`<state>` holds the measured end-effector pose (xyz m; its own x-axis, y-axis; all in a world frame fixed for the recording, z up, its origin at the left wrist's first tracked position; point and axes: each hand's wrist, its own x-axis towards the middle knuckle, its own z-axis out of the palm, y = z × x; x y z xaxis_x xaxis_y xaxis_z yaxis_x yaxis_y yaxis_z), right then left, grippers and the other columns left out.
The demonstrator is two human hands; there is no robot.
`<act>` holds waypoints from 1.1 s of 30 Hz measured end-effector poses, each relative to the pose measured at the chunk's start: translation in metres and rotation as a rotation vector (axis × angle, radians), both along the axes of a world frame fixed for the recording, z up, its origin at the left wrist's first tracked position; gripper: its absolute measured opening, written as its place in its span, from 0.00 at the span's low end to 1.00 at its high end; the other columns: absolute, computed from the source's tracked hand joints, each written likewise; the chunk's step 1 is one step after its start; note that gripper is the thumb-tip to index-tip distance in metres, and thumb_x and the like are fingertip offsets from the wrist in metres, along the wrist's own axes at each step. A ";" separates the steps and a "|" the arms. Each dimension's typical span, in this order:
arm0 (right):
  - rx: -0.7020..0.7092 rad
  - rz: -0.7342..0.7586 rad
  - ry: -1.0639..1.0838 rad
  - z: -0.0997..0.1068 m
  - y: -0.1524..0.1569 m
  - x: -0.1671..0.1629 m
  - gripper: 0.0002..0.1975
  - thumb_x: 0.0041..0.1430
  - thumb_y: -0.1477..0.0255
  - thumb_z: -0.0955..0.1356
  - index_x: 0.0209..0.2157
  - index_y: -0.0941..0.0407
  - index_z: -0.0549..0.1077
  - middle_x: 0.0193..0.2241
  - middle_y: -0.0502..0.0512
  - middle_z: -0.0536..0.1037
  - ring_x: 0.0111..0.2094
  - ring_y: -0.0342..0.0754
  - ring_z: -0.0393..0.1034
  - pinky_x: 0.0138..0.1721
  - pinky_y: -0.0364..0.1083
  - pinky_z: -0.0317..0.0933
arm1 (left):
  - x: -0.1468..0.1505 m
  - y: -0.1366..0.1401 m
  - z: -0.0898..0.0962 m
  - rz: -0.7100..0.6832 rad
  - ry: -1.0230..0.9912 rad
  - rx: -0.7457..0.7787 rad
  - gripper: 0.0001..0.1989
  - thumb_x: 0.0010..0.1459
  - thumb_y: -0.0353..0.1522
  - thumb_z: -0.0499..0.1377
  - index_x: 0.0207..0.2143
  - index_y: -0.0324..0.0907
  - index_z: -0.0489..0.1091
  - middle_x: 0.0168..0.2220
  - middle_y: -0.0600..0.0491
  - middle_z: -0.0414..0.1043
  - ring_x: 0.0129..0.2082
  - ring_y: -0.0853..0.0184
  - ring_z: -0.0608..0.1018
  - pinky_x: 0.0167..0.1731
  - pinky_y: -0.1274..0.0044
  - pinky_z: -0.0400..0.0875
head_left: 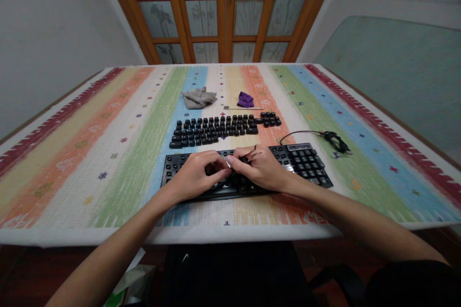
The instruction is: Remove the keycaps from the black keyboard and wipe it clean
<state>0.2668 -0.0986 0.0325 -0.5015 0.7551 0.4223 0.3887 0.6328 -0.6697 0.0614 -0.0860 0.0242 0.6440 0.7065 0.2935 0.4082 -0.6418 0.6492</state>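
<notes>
Two hands (201,170) close together, cannot tell whether grasping anything, black keyboard (234,186) directly beneath, loose keycaps (212,128) beyond

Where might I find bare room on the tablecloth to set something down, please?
Bare tablecloth stretches left of the keyboard and loose keys; another patch lies right of the coiled cable. The middle is crowded: left hand and right hand meet over the keyboard, with keys, gray cloth and purple cloth beyond.
</notes>
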 end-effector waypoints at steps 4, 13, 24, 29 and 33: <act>0.020 0.012 -0.005 -0.001 -0.002 -0.001 0.20 0.69 0.67 0.62 0.21 0.56 0.66 0.17 0.45 0.63 0.20 0.39 0.56 0.25 0.42 0.50 | 0.003 -0.001 0.000 0.055 -0.010 0.002 0.05 0.57 0.28 0.61 0.27 0.40 0.72 0.24 0.57 0.71 0.23 0.72 0.70 0.27 0.79 0.64; 0.120 0.019 -0.044 -0.009 0.000 -0.003 0.20 0.68 0.69 0.63 0.21 0.56 0.64 0.18 0.45 0.61 0.20 0.39 0.54 0.25 0.42 0.48 | 0.005 0.001 -0.004 0.108 -0.079 -0.119 0.03 0.52 0.27 0.60 0.29 0.39 0.73 0.24 0.57 0.72 0.23 0.72 0.71 0.26 0.79 0.66; 0.160 0.078 0.000 -0.009 0.008 0.006 0.17 0.70 0.68 0.62 0.26 0.57 0.70 0.22 0.50 0.70 0.24 0.42 0.62 0.29 0.42 0.57 | -0.002 0.009 -0.008 0.087 -0.154 -0.268 0.07 0.59 0.34 0.60 0.31 0.39 0.71 0.25 0.57 0.69 0.24 0.72 0.69 0.25 0.79 0.63; 0.365 0.120 -0.097 -0.013 0.011 0.006 0.16 0.71 0.71 0.60 0.29 0.57 0.70 0.23 0.52 0.70 0.25 0.44 0.62 0.30 0.44 0.57 | 0.002 0.004 -0.010 0.151 -0.110 -0.093 0.04 0.60 0.32 0.59 0.33 0.40 0.68 0.27 0.57 0.69 0.26 0.71 0.70 0.27 0.78 0.65; 0.345 0.064 -0.080 -0.018 0.012 0.006 0.14 0.70 0.71 0.62 0.31 0.58 0.72 0.24 0.53 0.73 0.27 0.45 0.65 0.31 0.44 0.59 | 0.006 0.001 -0.011 0.210 -0.057 0.046 0.03 0.62 0.30 0.58 0.33 0.41 0.67 0.29 0.56 0.69 0.28 0.69 0.71 0.30 0.76 0.66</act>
<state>0.2732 -0.0871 0.0146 -0.5851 0.5407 0.6044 0.3831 0.8412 -0.3817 0.0670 -0.0852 0.0134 0.4659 0.8083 0.3600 0.4994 -0.5761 0.6471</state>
